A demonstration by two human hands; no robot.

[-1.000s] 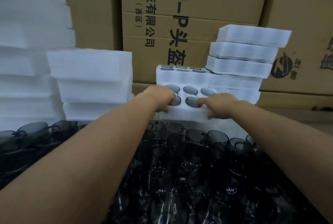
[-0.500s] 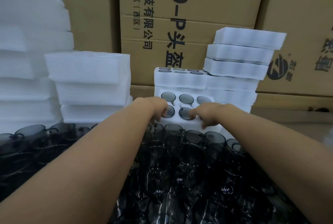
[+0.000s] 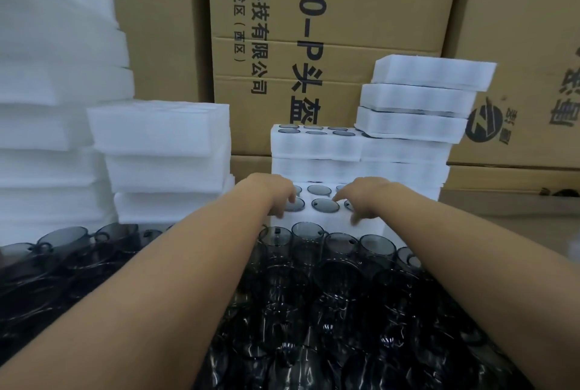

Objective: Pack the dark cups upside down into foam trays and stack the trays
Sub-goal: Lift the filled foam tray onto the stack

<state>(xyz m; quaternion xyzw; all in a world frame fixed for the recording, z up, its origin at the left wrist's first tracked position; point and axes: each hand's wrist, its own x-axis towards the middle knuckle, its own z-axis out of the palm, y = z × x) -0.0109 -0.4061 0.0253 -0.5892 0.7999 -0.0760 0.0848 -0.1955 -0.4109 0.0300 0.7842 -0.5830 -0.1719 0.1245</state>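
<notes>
A white foam tray [image 3: 317, 220] filled with upside-down dark cups sits low at the centre, just behind a big pile of loose dark translucent cups [image 3: 314, 295]. My left hand [image 3: 276, 195] rests on the tray's left part, its fingertips touching the top by a cup base. My right hand [image 3: 361, 201] lies on the right part, with loosely spread fingers pointing down onto the foam. Neither hand wraps around the tray. Behind it stands a stack of filled trays [image 3: 317, 151], the top one showing several cup bases.
A taller, crooked stack of foam trays [image 3: 417, 113] rises at the right. More white foam trays [image 3: 163, 151] stand at the left, with a higher foam pile [image 3: 47, 107] at the far left. Cardboard boxes [image 3: 314, 28] wall off the back.
Both hands carried the filled tray down and towards me, from in front of the stack to just behind the cup pile. Their grip on its edge has loosened into resting fingertips.
</notes>
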